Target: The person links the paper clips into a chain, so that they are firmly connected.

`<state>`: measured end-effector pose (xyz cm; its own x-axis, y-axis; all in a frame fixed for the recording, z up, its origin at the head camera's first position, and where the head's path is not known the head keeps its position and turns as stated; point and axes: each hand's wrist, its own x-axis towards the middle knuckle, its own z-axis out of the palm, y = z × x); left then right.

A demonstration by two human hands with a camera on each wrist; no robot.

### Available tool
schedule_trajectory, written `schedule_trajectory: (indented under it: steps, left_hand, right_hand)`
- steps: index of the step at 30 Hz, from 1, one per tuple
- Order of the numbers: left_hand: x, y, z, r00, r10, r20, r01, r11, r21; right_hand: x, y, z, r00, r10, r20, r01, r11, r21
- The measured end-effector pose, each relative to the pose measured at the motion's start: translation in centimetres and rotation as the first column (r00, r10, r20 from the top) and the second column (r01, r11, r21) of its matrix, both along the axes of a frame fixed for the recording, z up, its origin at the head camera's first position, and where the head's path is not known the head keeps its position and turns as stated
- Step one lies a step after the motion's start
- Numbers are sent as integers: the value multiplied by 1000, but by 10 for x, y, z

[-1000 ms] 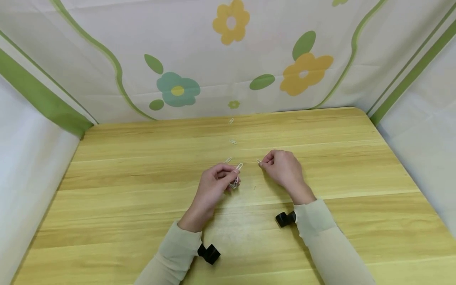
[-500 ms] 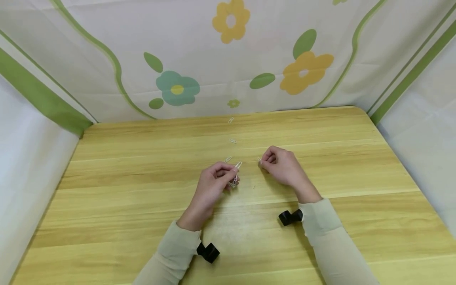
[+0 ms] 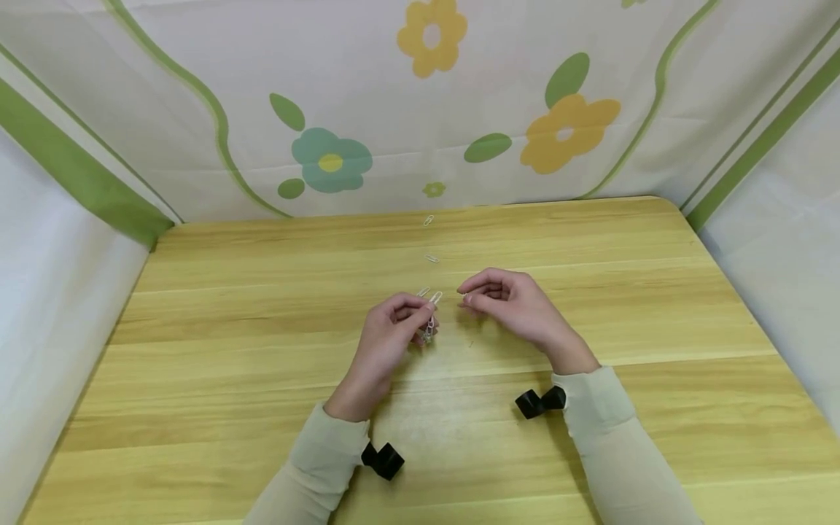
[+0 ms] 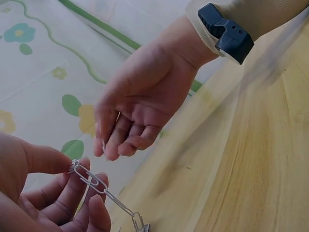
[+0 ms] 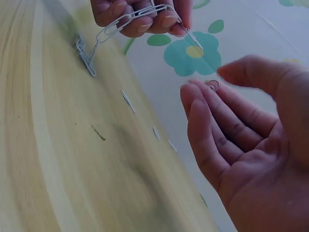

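Over the middle of the counter (image 3: 197, 364), the left hand (image 3: 386, 332) pinches a chain of paper clips (image 4: 119, 202), its end clip (image 5: 194, 39) poking out to the right and the rest drooping below. Just across from it, the right hand (image 3: 525, 310) pinches a single clip (image 4: 104, 146) at the fingertips, apart from the chain. From where I'm standing, this looks like the joining step; the next move likely calls for bringing both wires together and threading one loop onto the other. Beyond lie a near clip (image 3: 423, 292), a middle clip (image 3: 432, 258) and a far clip (image 3: 429, 220)
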<state>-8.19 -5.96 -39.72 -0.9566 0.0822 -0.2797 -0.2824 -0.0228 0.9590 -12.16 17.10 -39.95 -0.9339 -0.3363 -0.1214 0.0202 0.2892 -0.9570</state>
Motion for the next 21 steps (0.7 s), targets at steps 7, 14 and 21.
schedule_trajectory:
  steps: [7,14,21]
  left_hand:
    - [-1,0,3,1000,4,-12,-4,1000,-13]
    - [0,2,4,1000,-2,-23,1,1000,-24]
    - [0,4,4,1000,-8,-24,8,1000,-20]
  right_hand:
    - [2,-2,4,999,17,27,-13,985,-173]
    - [4,-6,5,1000,-16,8,17,977,-212]
    - [5,-7,6,998,-55,-29,48,977,-207]
